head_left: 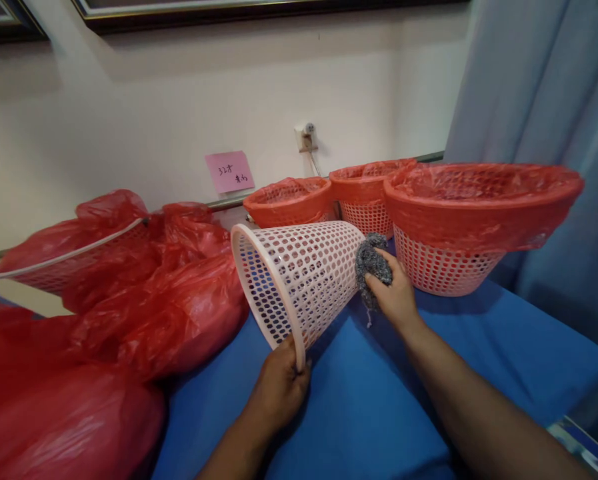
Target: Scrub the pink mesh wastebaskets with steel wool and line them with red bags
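Observation:
A pale pink perforated plastic wastebasket (311,267) lies tipped on its side above the blue-covered table, its open mouth facing left. My left hand (280,380) is closed around the rim at its lower edge. In my right hand (396,290) is a dark grey cleaning cloth (373,267), pinched between thumb and fingers and pressed against the basket's base. A short loose thread hangs below the cloth. Part of the basket's base is hidden behind the cloth.
Red-lined baskets (479,207) stand at the back right along the wall. Bulging red plastic bags (179,313) fill the left, beside another white-rimmed basket (69,257). The blue table cover (359,413) lies under my hands. A wall socket (306,138) and blue curtain (569,133) are behind.

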Motion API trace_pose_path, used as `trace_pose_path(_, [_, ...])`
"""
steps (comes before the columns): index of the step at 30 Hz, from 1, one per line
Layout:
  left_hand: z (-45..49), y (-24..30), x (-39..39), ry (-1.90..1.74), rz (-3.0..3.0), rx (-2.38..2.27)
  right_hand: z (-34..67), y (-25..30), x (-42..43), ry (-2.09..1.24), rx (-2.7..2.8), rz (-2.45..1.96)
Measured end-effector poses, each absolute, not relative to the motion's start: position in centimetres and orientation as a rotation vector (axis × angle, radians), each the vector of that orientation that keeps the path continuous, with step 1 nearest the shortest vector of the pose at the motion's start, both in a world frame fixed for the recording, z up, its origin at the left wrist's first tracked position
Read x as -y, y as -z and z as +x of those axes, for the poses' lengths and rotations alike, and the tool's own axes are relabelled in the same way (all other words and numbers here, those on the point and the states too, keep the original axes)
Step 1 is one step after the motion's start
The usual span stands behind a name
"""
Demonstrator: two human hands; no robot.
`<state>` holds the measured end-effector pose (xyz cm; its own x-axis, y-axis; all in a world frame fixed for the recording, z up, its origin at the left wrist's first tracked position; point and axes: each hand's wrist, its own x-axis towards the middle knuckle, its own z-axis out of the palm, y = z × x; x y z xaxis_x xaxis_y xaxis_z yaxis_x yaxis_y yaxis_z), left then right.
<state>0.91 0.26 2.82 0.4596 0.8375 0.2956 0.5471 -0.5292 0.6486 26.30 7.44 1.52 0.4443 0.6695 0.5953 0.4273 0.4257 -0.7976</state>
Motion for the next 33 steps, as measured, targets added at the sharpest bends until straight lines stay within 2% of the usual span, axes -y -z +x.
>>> trace_pose_path(4, [1.5,-3.4,0.1,-0.77,2.224,-1.169,24.7,-3.1,-3.7,-0.051,1.623,-0.774])
trace_pose_path(8, [1.7,-4.0,1.0,-0.909,2.066,-1.133,22.8,-4.3,-0.3,-0.017,1.912,-0.417])
trace_pose_path(11, [1.4,-4.4,1.5,-1.103,1.919,-1.17,22.8,-4.0,-0.8,-0.046,1.907,-0.49])
trace_pose_path(13, [1.1,-4.6,1.6,-1.151,1.907,-1.207,23.5,-3.2,-2.4,-0.086,1.748,-0.718])
trace_pose_path(18, [0.8,-4.3,1.3,-1.022,2.077,-1.201,26.3,-1.6,-7.1,-0.328,1.125,-1.27])
trace_pose_path(21, [1.1,-3.9,1.1,-0.919,2.177,-1.209,26.2,-2.1,-6.5,-0.303,1.236,-1.179])
trace_pose_path(24, [1.4,-3.8,0.9,-0.852,2.236,-1.202,24.4,-3.2,-3.3,-0.18,1.63,-0.801])
trace_pose_path(28, [1.5,-4.3,0.9,-0.875,2.138,-1.132,22.5,-4.0,-0.1,-0.222,1.899,-0.44])
trace_pose_path(31, [1.2,-4.3,1.0,-1.133,1.906,-1.227,22.6,-3.6,-0.8,-0.215,1.924,-0.499])
trace_pose_path(33, [0.7,-4.0,0.9,-1.231,1.782,-1.289,23.3,-3.0,-2.3,-0.188,1.791,-0.719])
